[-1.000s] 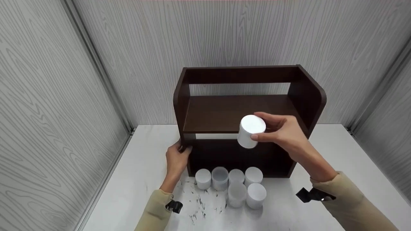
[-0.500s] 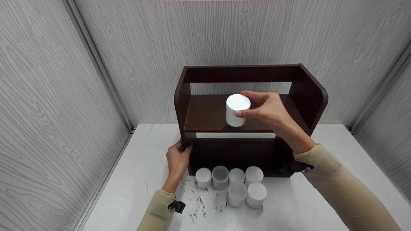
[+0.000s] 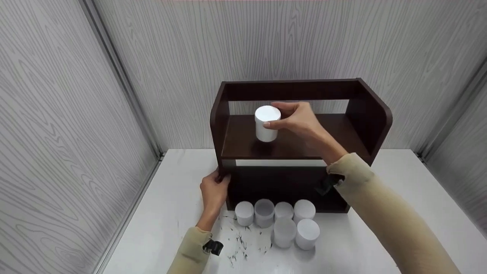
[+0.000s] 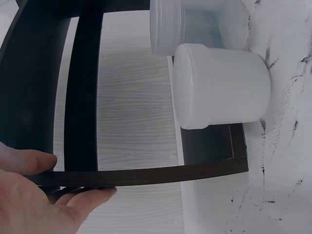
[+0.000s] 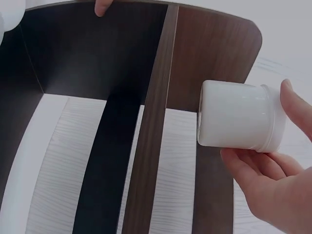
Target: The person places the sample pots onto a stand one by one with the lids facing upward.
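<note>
My right hand (image 3: 300, 120) pinches a white lidded jar (image 3: 266, 123) between thumb and fingers, upright, at the upper shelf (image 3: 243, 146) of a dark brown two-tier rack (image 3: 300, 85). In the right wrist view the jar (image 5: 239, 116) is gripped near its lid, its base toward the shelf board; whether it touches the board I cannot tell. My left hand (image 3: 214, 192) grips the front edge of the rack's left side panel. In the left wrist view the thumb and fingers of that hand (image 4: 44, 195) lie on either side of the panel (image 4: 146, 176).
Several white and translucent jars stand bunched on the white table at the rack's lower front, among them a white jar (image 3: 244, 213), a clear-walled jar (image 3: 264, 213) and a front jar (image 3: 307, 234). Dark scuffs (image 3: 239, 243) mark the table (image 3: 179, 198). Grey wood-grain walls (image 3: 182, 57) enclose it.
My right hand has carried the jar left and farther back, from in front of the rack to the upper shelf. The left hand keeps its grip on the side panel.
</note>
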Motion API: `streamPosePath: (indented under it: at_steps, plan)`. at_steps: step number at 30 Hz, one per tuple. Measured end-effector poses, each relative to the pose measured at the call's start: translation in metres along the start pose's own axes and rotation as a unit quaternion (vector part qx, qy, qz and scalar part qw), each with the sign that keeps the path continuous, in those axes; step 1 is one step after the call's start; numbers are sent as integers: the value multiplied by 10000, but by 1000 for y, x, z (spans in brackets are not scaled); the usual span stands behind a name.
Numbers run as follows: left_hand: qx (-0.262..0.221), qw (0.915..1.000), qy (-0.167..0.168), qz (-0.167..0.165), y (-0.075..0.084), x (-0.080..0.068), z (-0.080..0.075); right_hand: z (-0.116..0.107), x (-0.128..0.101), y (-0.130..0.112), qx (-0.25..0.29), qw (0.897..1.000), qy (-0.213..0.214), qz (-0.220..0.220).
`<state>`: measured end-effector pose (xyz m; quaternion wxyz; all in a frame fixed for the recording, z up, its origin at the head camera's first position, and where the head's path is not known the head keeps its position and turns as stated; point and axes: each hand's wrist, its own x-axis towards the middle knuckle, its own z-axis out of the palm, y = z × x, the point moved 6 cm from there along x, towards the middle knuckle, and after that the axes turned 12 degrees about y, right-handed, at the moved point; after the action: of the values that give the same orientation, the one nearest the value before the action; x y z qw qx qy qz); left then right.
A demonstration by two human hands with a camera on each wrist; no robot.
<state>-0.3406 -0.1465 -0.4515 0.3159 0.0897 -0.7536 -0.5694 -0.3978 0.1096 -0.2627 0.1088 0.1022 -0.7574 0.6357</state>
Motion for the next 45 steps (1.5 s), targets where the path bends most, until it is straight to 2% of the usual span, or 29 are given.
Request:
streamPosePath:
  at_steps: [20, 30, 45]
  plan:
    - [124, 9999, -59, 63, 2, 3, -5, 25, 45, 8, -167, 9996, -115, 184]
    - [-27, 9998, -108, -152, 1, -1, -5, 36, 59, 13, -382, 9980, -431, 248]
    - [-30, 9996, -88, -249, 4, -2, -6, 57, 74, 18, 46, 9967, -499, 635]
